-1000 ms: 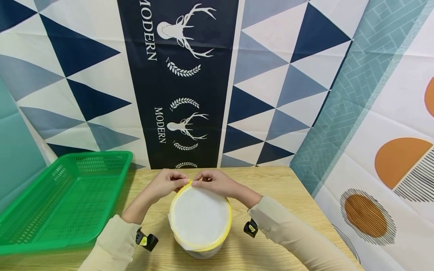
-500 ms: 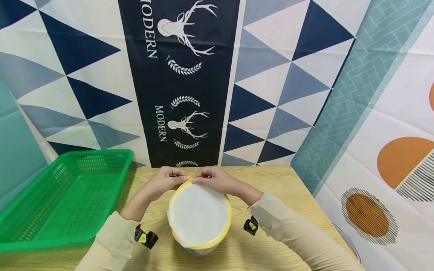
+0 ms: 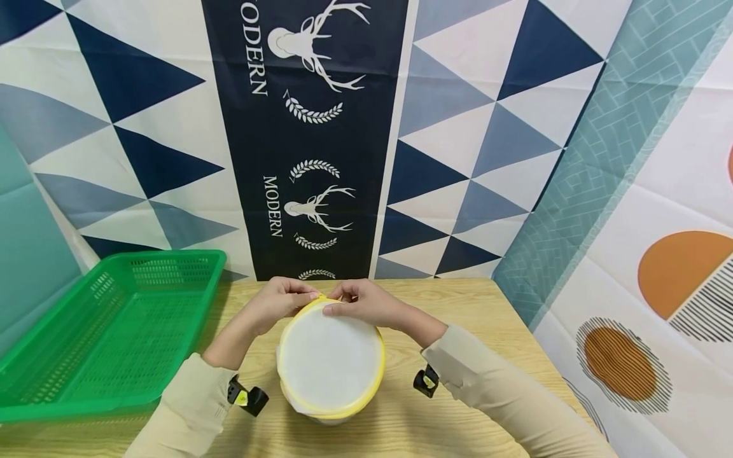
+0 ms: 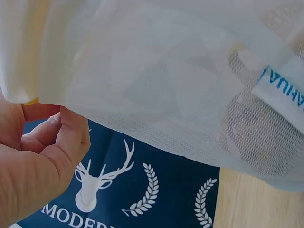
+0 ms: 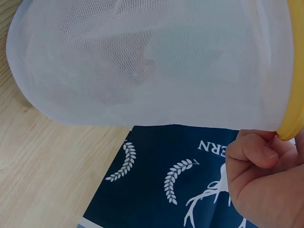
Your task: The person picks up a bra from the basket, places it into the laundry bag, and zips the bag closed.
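Observation:
A round white mesh laundry bag (image 3: 332,356) with a yellow zipper edge (image 3: 375,381) stands between my hands, its flat top facing the head camera. On its far side, my left hand (image 3: 277,305) pinches the yellow edge between thumb and fingers. Right beside it, my right hand (image 3: 366,306) grips the same edge, thumb on the white top. Through the thin mesh (image 4: 142,61) in the left wrist view, patterned shapes and a white label (image 4: 282,95) with blue letters show. The right wrist view has the fingers (image 5: 256,152) curled under the yellow rim (image 5: 297,90).
A green plastic basket (image 3: 214,280) stands at the left of the wooden table (image 3: 452,407). Behind the table hangs a patterned cloth (image 3: 309,140) with deer heads and triangles. Another printed cloth (image 3: 676,356) covers the right side.
The bag's top has shifted slightly left and away from me in the head view. My right thumb has slid from the yellow edge onto the white top; the left hand keeps its pinch.

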The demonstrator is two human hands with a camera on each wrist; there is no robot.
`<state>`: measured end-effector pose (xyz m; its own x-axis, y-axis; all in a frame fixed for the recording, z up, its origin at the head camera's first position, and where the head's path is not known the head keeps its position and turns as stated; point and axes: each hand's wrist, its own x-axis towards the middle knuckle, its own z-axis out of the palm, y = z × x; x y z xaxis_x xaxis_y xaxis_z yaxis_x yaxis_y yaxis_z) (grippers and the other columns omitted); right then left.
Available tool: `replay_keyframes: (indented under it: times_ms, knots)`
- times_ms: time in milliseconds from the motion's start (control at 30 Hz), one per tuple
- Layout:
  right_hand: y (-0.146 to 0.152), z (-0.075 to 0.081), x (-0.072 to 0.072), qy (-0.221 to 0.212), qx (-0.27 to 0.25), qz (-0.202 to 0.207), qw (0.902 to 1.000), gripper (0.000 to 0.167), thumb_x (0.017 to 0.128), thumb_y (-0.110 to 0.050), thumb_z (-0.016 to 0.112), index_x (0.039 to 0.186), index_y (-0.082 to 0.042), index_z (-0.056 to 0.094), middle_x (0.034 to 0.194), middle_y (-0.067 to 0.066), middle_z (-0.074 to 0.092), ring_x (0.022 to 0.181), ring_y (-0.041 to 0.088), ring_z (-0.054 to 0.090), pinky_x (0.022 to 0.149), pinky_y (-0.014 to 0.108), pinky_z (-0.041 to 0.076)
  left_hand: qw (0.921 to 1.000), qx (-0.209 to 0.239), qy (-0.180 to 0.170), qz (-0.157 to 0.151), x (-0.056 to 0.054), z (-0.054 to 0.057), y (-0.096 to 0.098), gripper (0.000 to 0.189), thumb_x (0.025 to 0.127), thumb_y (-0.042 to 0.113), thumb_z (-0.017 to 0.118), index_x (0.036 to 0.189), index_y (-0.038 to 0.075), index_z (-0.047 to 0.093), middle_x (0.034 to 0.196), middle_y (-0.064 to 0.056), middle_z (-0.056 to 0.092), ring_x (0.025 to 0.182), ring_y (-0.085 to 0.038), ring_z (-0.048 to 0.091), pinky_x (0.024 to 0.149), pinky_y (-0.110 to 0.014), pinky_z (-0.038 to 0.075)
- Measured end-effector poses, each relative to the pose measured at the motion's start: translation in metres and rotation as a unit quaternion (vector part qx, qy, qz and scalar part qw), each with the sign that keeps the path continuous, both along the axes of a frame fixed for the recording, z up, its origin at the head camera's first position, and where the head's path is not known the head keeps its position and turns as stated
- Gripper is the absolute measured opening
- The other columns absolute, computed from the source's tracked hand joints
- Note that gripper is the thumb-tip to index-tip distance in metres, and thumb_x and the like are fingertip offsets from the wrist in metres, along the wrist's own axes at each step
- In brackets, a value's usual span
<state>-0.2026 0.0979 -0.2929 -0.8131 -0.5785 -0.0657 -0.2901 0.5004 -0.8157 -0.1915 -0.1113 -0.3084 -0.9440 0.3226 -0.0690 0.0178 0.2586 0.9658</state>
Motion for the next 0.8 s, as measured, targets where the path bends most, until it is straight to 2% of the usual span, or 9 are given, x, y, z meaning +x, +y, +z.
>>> replay_keyframes:
  times_ms: [233,467,600,800]
  knots:
    - [0.0013,0.0002,0.0019,0.012,0.001,-0.007,0.9999,0.020,0.088,-0.027,0.065,0.087,-0.007,0.066,0.073,0.000,0.057,0.057,0.009,0.055,0.052,0.023,0.049,1.0000,-0.007,0.003,0.004,0.0005,0.0002,0.0014,0.025,0.092,0.009,0.056,0.109,-0.008,0.065,0.094,-0.008,0.067,0.077,-0.010,0.059,0.069,-0.022,0.053]
    - [0.0040,-0.0008,0.0047,-0.003,-0.016,-0.003,0.9999,0.021,0.091,-0.024,0.061,0.088,-0.004,0.065,0.077,0.001,0.060,0.056,0.008,0.056,0.050,0.024,0.050,0.9996,-0.022,0.014,0.013,0.0008,-0.0021,0.0042,0.021,0.091,0.008,0.058,0.105,-0.005,0.067,0.088,-0.005,0.066,0.072,-0.011,0.056,0.063,-0.020,0.050]
    - [0.0064,-0.0028,0.0049,-0.011,-0.016,-0.005,0.9998,0.022,0.092,-0.025,0.059,0.088,-0.004,0.065,0.078,0.002,0.061,0.056,0.009,0.056,0.050,0.024,0.050,0.9984,-0.044,0.034,0.012,0.0003,-0.0043,0.0051,0.020,0.091,0.010,0.058,0.104,-0.003,0.068,0.087,-0.005,0.065,0.070,-0.012,0.052,0.061,-0.021,0.047]
    - [0.0098,-0.0052,0.0039,-0.014,-0.008,-0.014,0.9998,0.023,0.092,-0.025,0.059,0.089,-0.004,0.065,0.079,0.003,0.062,0.056,0.009,0.056,0.051,0.024,0.050,0.9975,-0.048,0.050,0.012,-0.0002,-0.0076,0.0025,0.021,0.092,0.011,0.059,0.104,-0.004,0.068,0.089,-0.008,0.065,0.070,-0.011,0.056,0.066,-0.025,0.053]
